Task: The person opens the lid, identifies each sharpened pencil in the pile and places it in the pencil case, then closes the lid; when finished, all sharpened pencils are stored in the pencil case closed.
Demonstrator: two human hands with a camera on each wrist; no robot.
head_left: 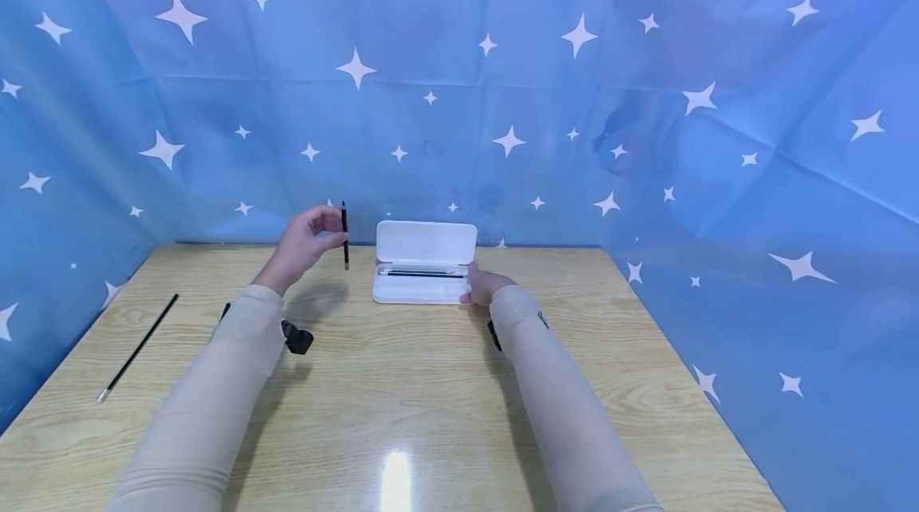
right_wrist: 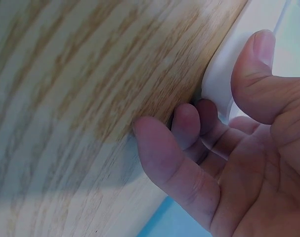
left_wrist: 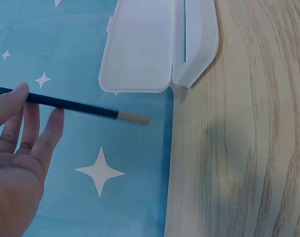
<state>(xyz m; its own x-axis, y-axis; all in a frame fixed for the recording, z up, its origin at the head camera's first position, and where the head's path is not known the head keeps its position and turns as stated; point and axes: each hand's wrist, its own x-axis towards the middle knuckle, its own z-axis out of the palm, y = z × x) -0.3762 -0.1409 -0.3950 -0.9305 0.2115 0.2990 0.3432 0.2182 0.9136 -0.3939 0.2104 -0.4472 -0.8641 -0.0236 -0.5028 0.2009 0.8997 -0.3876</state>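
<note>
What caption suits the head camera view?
Left hand holds a black pencil upright beside an open white case steadied by the right hand.

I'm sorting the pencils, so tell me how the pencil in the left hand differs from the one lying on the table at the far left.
The held pencil stands upright, pinched by the left hand above the table; the loose pencil lies flat and slanted, untouched. The held pencil is beside the open white case; the loose pencil lies far from it, near the table's left edge. Both are thin and dark.

Black pencil (head_left: 345,234) upright beside the open white case (head_left: 425,263).
</note>
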